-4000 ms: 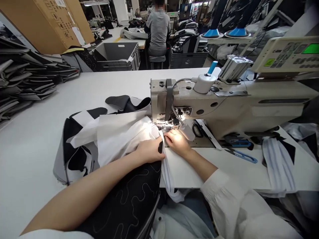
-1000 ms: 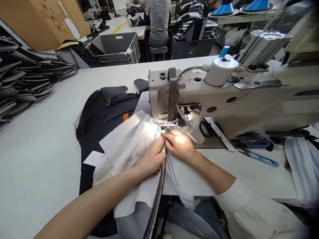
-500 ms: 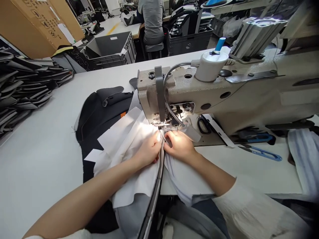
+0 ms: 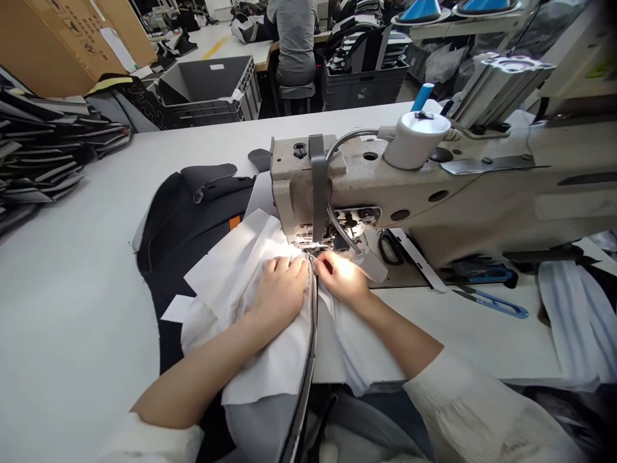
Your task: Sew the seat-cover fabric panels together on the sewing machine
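Observation:
Under the lit head of a sewing machine (image 4: 301,193) lies white fabric (image 4: 241,283) over a dark cloth piece (image 4: 193,218). My left hand (image 4: 284,289) rests flat on the white fabric, fingers stretched toward the presser foot. Just right of the seam, my right hand (image 4: 342,276) pinches the fabric edge between thumb and fingers, close to the needle area. A long dark-edged strip (image 4: 311,341) runs from the presser foot between my hands down off the table's front edge. The needle itself is hard to make out.
Black-handled scissors (image 4: 390,247) and blue thread snips (image 4: 496,302) lie right of the machine head. Stacked dark pieces (image 4: 43,148) stand at the left, beside a cardboard box (image 4: 67,45). Beyond the table are a grey crate (image 4: 216,83) and a seated person (image 4: 295,45).
My left hand has gone from curled fingers at the seam to lying flat on the white fabric. My right hand stays pinched near the presser foot. The camera view has shifted slightly.

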`<state>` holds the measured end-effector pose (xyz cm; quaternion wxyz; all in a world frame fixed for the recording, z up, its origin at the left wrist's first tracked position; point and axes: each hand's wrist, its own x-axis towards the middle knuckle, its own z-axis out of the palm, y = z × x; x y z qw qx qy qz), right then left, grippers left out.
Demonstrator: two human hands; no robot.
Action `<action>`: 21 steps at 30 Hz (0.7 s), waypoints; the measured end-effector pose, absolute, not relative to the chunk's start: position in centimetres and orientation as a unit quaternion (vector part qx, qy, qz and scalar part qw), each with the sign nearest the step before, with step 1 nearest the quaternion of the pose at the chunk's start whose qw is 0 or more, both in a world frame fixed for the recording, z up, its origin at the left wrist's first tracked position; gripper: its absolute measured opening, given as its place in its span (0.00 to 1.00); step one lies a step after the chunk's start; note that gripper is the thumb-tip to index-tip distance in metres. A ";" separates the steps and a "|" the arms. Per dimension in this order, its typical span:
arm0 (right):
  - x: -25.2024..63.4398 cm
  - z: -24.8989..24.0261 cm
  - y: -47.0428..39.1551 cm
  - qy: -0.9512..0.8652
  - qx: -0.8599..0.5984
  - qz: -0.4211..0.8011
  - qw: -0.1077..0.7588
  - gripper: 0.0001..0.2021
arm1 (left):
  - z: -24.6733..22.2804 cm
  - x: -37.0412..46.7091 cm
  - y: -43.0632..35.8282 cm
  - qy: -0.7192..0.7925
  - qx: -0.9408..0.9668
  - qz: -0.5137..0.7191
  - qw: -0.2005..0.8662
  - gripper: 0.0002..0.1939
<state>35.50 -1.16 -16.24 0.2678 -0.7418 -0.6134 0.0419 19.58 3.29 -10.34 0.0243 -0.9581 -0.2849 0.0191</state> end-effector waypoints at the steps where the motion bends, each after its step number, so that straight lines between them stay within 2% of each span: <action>1: 35.5 -16.2 -1.1 -0.608 -0.744 0.049 0.272 0.11 | -10.3 19.4 3.6 -0.278 -0.960 0.022 0.022 0.19; 14: 33.8 -15.8 -0.7 -0.583 -0.734 0.081 0.338 0.07 | -10.5 18.9 4.7 -0.245 -0.969 0.004 0.024 0.15; 17: 33.5 -15.6 -0.6 -0.610 -0.725 0.083 0.308 0.08 | -10.7 18.8 4.4 -0.249 -0.968 0.004 0.024 0.14; 21: 33.6 -15.5 -0.9 -0.630 -0.732 0.086 0.245 0.08 | -10.9 18.5 3.6 -0.234 -0.972 -0.001 -0.001 0.16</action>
